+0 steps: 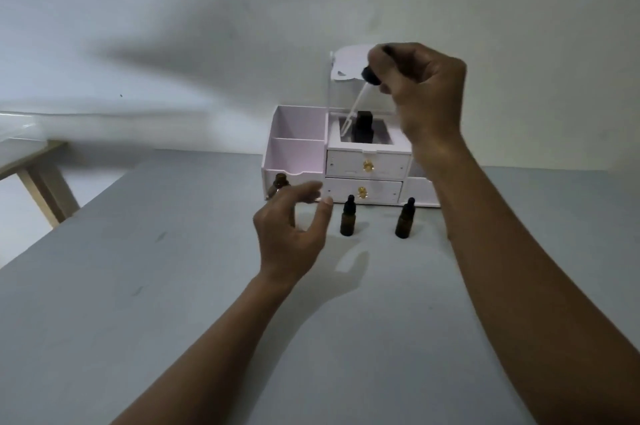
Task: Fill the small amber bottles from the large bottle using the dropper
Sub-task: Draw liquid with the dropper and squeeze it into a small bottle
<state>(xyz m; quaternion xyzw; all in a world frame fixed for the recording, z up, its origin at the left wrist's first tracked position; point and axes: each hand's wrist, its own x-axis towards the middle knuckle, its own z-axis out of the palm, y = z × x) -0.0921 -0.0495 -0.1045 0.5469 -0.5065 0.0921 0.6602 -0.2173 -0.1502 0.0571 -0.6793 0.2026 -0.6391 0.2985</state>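
Note:
My right hand (426, 88) pinches the black bulb end of a dropper (356, 98), held high with its clear tube slanting down to the left. The tube tip hangs beside the large dark bottle (363, 126) that stands on top of the white organizer (298, 154). Two small amber bottles (348, 216) (405, 219) with black dropper caps stand upright on the grey table in front of the organizer. A third amber bottle (280, 183), uncapped, stands at the organizer's left front. My left hand (294, 227) hovers open just right of that bottle, fingers spread, holding nothing.
The organizer has two small drawers with gold knobs (367, 166), open compartments on the left and a clear raised lid (346, 64). The grey table (173, 303) ends at a white wall. A wooden-legged table (41, 182) stands to the left.

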